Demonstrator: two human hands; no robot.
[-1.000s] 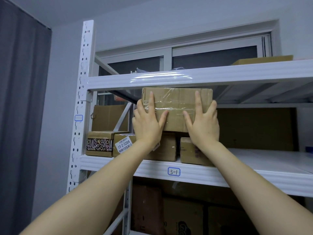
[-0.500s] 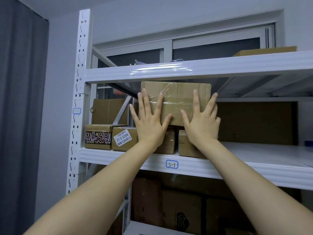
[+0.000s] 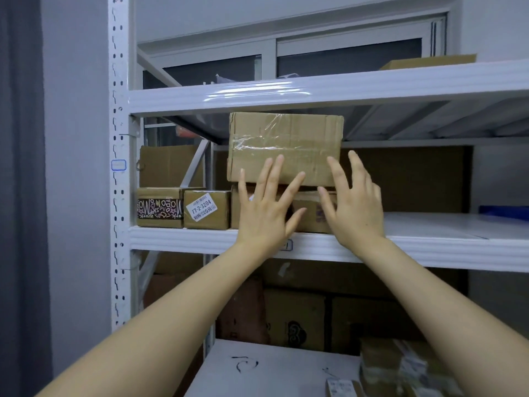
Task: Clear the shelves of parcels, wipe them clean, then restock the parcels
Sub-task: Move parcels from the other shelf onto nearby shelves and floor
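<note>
The taped parcel [image 3: 284, 149] is a plain brown cardboard box, wider than it is tall, with bands of clear tape across its front that catch the light and wrinkle near the top. Its corners look a little softened and its right edge shows the corrugated flap ends. It sits on the middle shelf [image 3: 183, 239], not on the board itself but stacked on two smaller boxes [image 3: 313, 216], with its top close under the upper shelf [image 3: 286, 93].

Both hands are flat and spread wide, and neither grips anything. The left hand [image 3: 263, 219] has its fingertips over the lower front edge of the taped parcel, and the right hand [image 3: 355, 210] fans out at the lower right corner. Whether the fingers press the cardboard or hang just short of it cannot be told.

The box will probably handle as stiff and fairly light, though its weight is only a guess. The taped bands look slick, so bare cardboard at the two short ends, or the underside where it overhangs the boxes below, seems the surer place to take hold. With so little headroom above it (the upper shelf leaves barely a gap), it would have to slide rather than lift.

To the left, a patterned-tape parcel [image 3: 159, 207] and a labelled parcel [image 3: 206, 209] stand side by side on the same shelf, touching.
</note>
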